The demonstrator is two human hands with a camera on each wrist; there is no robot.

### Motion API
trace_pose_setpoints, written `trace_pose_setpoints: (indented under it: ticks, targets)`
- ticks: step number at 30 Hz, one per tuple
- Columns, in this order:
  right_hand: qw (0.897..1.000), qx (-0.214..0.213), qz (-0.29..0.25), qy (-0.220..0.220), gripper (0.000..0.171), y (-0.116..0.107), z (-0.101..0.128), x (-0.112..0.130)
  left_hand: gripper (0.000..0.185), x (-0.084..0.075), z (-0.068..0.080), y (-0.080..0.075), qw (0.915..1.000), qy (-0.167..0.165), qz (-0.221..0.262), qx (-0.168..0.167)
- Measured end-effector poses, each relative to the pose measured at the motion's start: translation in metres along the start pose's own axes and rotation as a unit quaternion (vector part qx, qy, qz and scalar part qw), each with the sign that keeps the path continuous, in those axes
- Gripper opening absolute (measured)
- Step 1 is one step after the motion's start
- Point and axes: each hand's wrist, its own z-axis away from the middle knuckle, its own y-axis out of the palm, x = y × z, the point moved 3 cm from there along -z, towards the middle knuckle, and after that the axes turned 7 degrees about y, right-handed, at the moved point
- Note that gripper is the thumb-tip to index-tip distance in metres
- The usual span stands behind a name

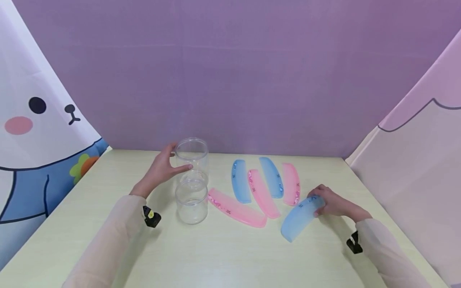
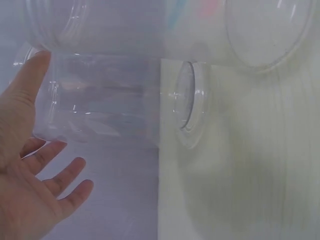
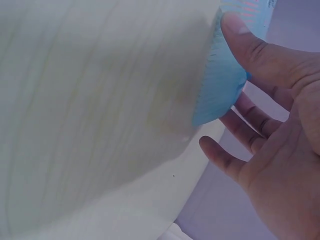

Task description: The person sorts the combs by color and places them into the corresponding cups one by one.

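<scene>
Two clear plastic jars stand at the left of the table, one behind the other. My left hand (image 1: 163, 169) grips the back jar (image 2: 110, 100) close to its rim, thumb on one side and fingers on the other. The front jar (image 1: 192, 210) is upright and overlaps the back one in the head view. At the right, my right hand (image 1: 333, 203) pinches a blue comb (image 1: 301, 219) by one end between thumb and fingers. In the right wrist view the thumb lies over the comb (image 3: 220, 85), its teeth facing the table.
Between the hands several combs lie fanned out: a blue comb (image 1: 240, 182) and another blue comb (image 1: 271, 178), with a pink comb (image 1: 263, 194), a pink comb (image 1: 291, 184) and a pink comb (image 1: 237, 208). A purple cloth (image 1: 230, 80) hangs behind the pale table (image 1: 223, 260).
</scene>
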Motion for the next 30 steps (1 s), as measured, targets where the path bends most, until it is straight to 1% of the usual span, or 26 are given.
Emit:
trace_pose_setpoints:
  ticks: [4,8,13,17,24,30]
  targets:
    - [1.0,-0.006,-0.001,-0.004,0.046,-0.001,0.0,-0.002,0.094,0.005,0.0,0.003,0.9999,0.0,0.013,-0.005]
    - [1.0,0.006,-0.009,-0.004,0.044,-0.003,0.0,-0.004,0.092,0.007,0.0,0.005,0.9997,0.005,0.025,-0.007]
    - [0.999,0.018,-0.02,-0.017,0.04,-0.005,-0.001,-0.008,0.091,0.009,0.0,0.006,0.9993,0.015,0.033,-0.011]
    - [0.999,0.023,-0.032,-0.028,0.035,-0.007,0.0,-0.01,0.092,0.01,0.001,0.007,0.999,0.01,0.042,-0.011]
    - [0.995,0.05,-0.075,-0.034,0.027,-0.013,0.0,-0.008,0.093,0.013,0.001,0.009,0.9978,-0.003,0.065,-0.004]
    - [0.991,0.052,-0.116,-0.044,0.027,-0.02,0.001,-0.01,0.092,0.016,0.001,0.009,0.9972,-0.005,0.074,-0.003]
